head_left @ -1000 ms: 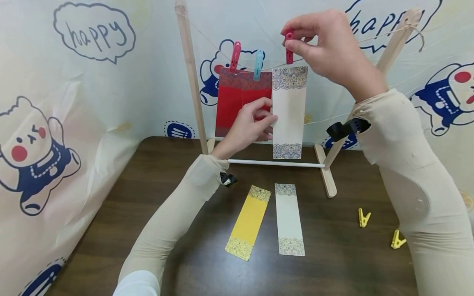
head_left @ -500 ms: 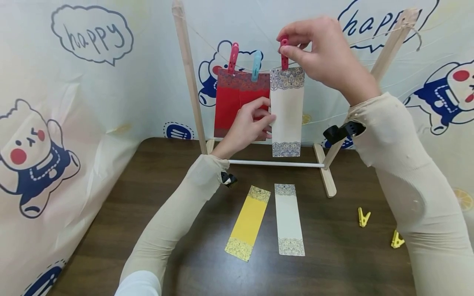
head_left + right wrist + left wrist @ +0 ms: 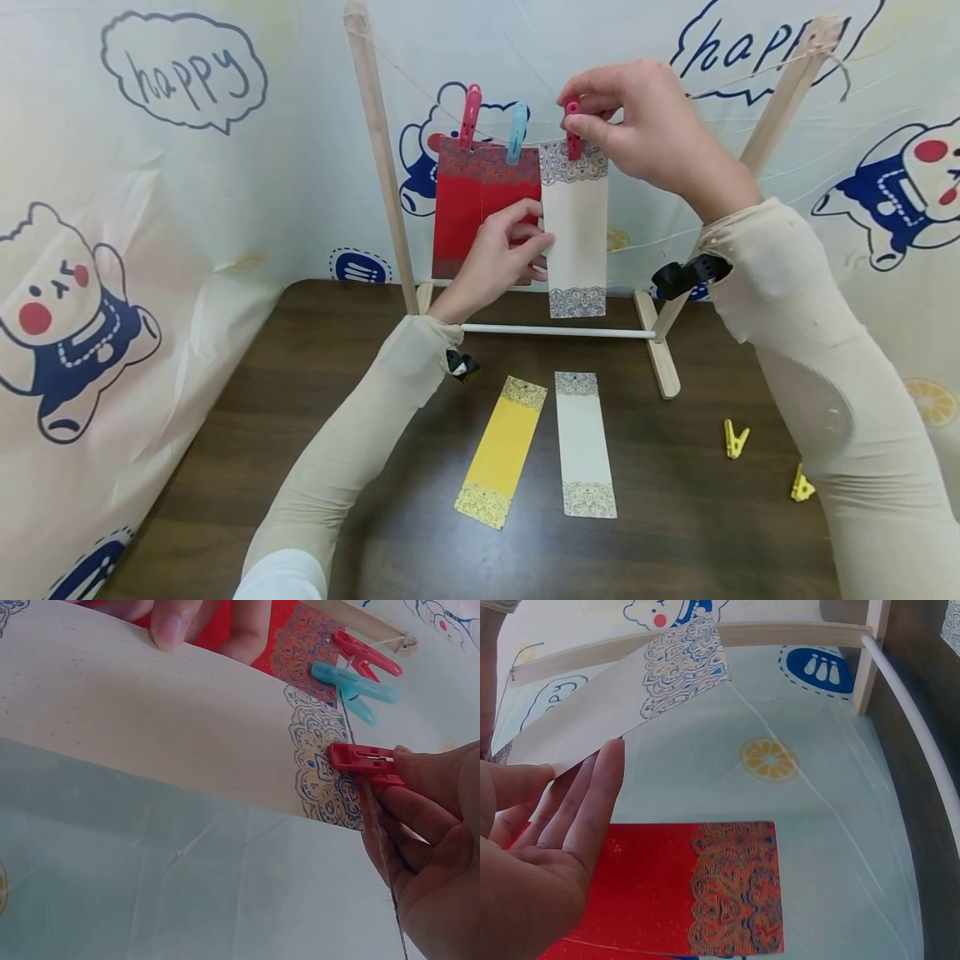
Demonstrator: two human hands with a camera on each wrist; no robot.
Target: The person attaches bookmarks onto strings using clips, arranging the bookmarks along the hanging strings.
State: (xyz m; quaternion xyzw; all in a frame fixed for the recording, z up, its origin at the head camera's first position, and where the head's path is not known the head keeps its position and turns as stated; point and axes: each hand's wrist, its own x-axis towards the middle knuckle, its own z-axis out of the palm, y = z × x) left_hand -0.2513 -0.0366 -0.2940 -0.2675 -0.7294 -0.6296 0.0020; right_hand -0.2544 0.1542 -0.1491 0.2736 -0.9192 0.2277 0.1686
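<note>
A cream paper strip with patterned ends [image 3: 576, 225] hangs upright at the string. My left hand [image 3: 495, 260] pinches its left edge between thumb and fingers, as the left wrist view also shows. With thumb and fingers, my right hand [image 3: 645, 125] grips a red clothespin [image 3: 366, 761] whose jaws straddle the strip's patterned top edge at the string [image 3: 386, 870]. Just left hang red paper [image 3: 457, 208] strips, side by side, held by another red clothespin [image 3: 470, 117] and a light blue clothespin [image 3: 517, 133]. My left hand covers part of the red paper.
On the dark table [image 3: 360, 508] lie a yellow strip [image 3: 501, 454] and a pale strip [image 3: 586, 446]. Two yellow clothespins [image 3: 735, 439] lie at the right, one partly behind my right sleeve. Wooden posts [image 3: 381, 158] and a white crossbar [image 3: 558, 332] form the frame.
My right hand has moved down and slightly left, bringing the red clothespin from above the cream strip onto its top edge. My left hand keeps its pinch on the strip, shifting slightly left.
</note>
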